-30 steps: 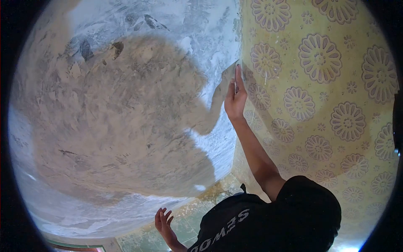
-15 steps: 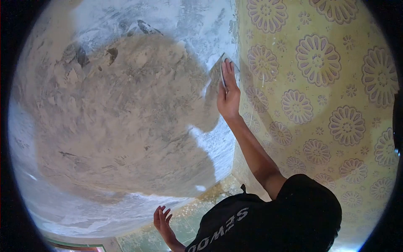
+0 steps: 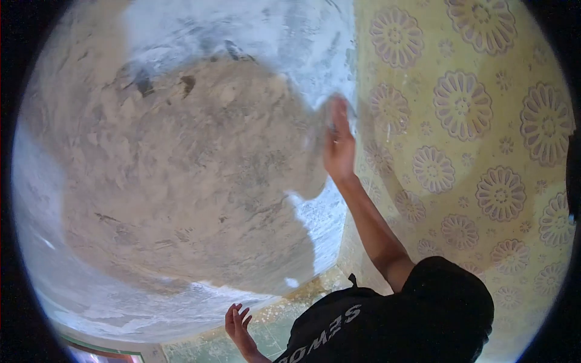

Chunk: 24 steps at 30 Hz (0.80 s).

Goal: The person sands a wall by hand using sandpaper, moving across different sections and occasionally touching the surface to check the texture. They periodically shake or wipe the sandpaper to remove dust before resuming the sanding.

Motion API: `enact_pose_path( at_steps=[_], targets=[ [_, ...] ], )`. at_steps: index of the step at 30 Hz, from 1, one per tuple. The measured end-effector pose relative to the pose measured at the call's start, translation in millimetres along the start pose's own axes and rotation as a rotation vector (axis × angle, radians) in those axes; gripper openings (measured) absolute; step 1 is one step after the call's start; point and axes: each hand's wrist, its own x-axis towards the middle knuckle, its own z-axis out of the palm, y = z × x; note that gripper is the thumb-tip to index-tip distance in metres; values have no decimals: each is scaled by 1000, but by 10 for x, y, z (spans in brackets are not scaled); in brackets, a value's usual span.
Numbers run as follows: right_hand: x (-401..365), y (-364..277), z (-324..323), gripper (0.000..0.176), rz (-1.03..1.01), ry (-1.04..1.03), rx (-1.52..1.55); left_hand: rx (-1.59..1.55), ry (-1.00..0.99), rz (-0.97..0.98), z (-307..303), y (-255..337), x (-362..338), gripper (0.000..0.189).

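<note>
My right hand is raised against the patchy grey-white plastered wall, close to the corner with the patterned wall. Smeared by motion, its fingers hold a thin flat scraper whose blade edge is barely distinguishable now. Lower down, my left hand hangs in front of my body with fingers loosely bent and apart. Nothing shows in it.
A yellow wall with raised flower shapes meets the plastered one at a vertical corner. My shadow covers much of the plaster. Green, flaking paint lies along the bottom, and a framed opening shows at lower left.
The camera view has shifted, so the walls appear further right and slightly lower. My right hand has gone from sharp to blurred, staying near the corner. My left hand keeps nearly the same pose.
</note>
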Motion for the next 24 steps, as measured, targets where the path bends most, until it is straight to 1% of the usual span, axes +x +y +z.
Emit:
enact_pose_path(
  at_steps=[1, 2, 3, 4, 5, 6, 7, 8, 10, 12, 14, 15, 16, 18, 19, 20, 21, 22, 24],
  targets=[
    [-110, 173, 5, 56, 47, 42, -8, -16, 17, 7, 1, -48, 7, 41],
    [-177, 297, 32, 64, 80, 91, 13, -53, 54, 18, 0, -98, 35, 41],
    [-223, 518, 46, 63, 57, 84, -43, -37, 56, -27, -45, -159, 69, 42],
    [-104, 487, 26, 60, -48, 95, -99, -46, 94, -70, -122, -247, 64, 43],
    [47, 411, 62, 54, 29, 108, 37, -76, 86, -74, -179, -381, 113, 44],
    [308, 294, 129, 50, 110, 117, 143, -81, 94, -83, -143, -394, 171, 43],
    [580, -36, 174, 50, 61, 108, 111, -96, 111, -85, -43, -302, 184, 43],
    [684, -278, 174, 50, 40, 107, 56, -79, 111, -103, -32, -191, 155, 42],
    [603, -408, 338, 50, 6, 41, 125, -99, 122, -94, -23, -157, 162, 41],
    [503, -436, 315, 50, -46, -16, 177, -132, 109, -79, -9, -169, 172, 39],
    [171, -240, 334, 49, -283, -179, -47, -150, 114, -73, -74, -276, 188, 36],
    [51, 93, 284, 48, -266, -80, 53, -166, 100, -5, -121, -323, 126, 34],
    [62, 398, 356, 48, -251, 5, 180, -175, 105, 0, -165, -350, 68, 34],
    [358, 106, 234, 48, -169, 41, -52, -176, 166, -59, -252, -294, -58, 33],
    [438, -85, 235, 48, -161, 16, -49, -166, 157, -38, -323, -290, -100, 34],
    [518, -224, 308, 48, -96, 45, 28, -125, 135, -41, -364, -318, -88, 34],
    [591, -310, 385, 49, -41, 93, 111, -150, 150, -43, -375, -371, -64, 34],
    [558, -415, 451, 49, -21, 108, 93, -186, 172, -59, -407, -363, -89, 34],
    [435, -654, 667, 50, -262, -82, 56, -199, 176, -52, -403, -240, -62, 34]
  ],
)
